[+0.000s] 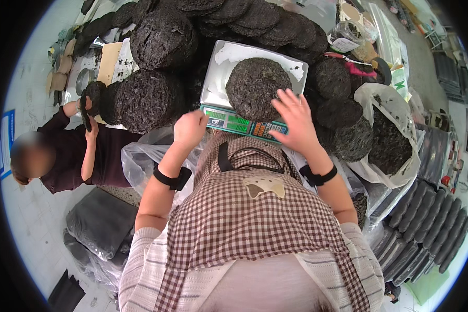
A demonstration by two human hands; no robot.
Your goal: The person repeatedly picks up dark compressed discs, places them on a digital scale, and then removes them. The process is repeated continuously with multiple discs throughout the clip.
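Observation:
A round, dark cake of what looks like dried seaweed (258,89) lies on the metal pan of a digital scale (214,87). My right hand (294,119), fingers spread, is at the lower right edge of the cake and over the scale's keypad; whether it touches either I cannot tell. At the left end of the scale's lit display, my left hand (191,126) is curled with its fingers bent in. Nothing shows in it, though its fingertips are partly hidden. Both wrists wear black bands.
Stacks of dark round cakes (146,101) stand left of the scale, and more (257,17) lie behind it. To the right is an open plastic bag (390,136) of dark cakes. At the left a co-worker (105,156) holds a dark disc. Black wrapped packs (425,218) lie lower right.

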